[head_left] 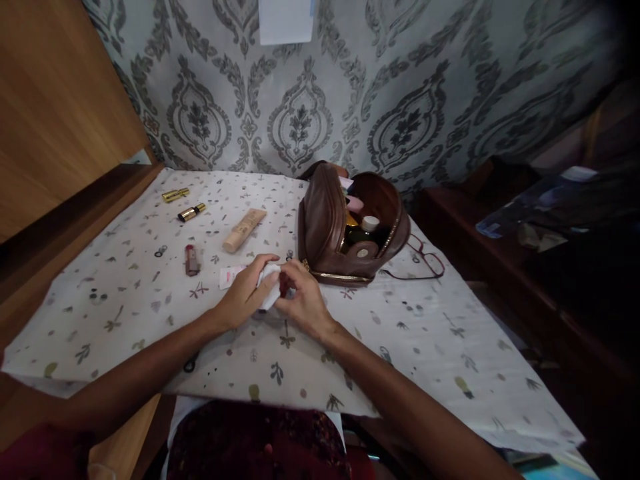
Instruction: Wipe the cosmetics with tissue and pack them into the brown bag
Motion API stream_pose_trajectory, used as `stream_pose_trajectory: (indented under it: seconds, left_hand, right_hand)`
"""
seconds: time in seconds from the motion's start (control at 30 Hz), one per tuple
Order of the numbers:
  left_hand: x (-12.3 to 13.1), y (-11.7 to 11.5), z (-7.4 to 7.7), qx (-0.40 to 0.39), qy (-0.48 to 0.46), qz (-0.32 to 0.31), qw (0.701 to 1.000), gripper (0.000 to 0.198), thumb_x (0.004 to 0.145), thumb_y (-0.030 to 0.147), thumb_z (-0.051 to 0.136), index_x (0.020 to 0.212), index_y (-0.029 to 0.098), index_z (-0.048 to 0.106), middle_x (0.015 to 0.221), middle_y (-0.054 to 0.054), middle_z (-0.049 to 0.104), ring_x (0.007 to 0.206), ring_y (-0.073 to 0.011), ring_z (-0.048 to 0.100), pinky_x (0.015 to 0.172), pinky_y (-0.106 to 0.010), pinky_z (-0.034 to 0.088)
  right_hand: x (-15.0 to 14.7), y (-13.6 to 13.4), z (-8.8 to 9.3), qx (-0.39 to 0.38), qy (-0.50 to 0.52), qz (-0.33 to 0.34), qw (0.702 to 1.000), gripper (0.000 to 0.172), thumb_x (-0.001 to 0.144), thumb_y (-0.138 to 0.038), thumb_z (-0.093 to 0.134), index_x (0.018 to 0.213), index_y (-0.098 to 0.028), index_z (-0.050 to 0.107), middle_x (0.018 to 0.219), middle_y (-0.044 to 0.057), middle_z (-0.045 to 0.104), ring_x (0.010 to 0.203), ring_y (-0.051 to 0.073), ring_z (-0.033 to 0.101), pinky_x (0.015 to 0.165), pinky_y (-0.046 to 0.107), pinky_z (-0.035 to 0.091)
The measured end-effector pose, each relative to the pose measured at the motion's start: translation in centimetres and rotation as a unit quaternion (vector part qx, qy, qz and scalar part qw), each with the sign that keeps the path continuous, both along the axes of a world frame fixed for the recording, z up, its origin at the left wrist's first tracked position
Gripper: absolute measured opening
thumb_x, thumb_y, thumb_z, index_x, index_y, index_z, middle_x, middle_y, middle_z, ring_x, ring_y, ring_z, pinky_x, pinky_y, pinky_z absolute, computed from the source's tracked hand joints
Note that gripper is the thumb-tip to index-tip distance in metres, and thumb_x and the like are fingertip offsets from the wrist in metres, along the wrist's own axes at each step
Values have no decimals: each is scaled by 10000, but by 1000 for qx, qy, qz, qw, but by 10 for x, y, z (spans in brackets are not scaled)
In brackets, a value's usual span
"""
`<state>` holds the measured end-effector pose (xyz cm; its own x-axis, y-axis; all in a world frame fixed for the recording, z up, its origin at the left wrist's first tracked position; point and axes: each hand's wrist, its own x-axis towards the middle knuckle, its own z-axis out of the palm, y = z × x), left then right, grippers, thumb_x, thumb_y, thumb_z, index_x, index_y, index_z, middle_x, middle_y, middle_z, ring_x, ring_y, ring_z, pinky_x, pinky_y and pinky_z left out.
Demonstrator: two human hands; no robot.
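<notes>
- I'm holding a white item, left hand wrapped snugly.
- My right hand is touching it, fingers half-curled, grip unclear.
- Brown bag's sitting right, farther.

Just right of the fingers, the brown bag looks like smooth leather with a soft sheen, its zip shiny gold-toned metal. Beyond them to the left lie a smooth, plastic-looking tube and glossy, metallic-looking gold vials, while the white item between the fingers looks matt. Beneath them spreads matt printed cloth; far left, a smooth wooden panel gleams faintly.
</notes>
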<state>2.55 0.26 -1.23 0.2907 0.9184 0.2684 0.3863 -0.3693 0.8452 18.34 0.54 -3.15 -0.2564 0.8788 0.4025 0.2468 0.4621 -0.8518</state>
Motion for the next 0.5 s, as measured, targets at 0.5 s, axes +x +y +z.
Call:
stream_pose_trajectory:
  seconds: [0.5]
  left_hand:
    - [-5,19,-11,-379,-313,-20,871,463,775,639,649,715,181,606,497,1,534,390,-138,503,317,-220,294]
  right_hand:
    - [-4,2,-3,-199,202,115,952,511,645,-435,877,1025,-249,591,886,-3,641,732,155,615,695,307,537]
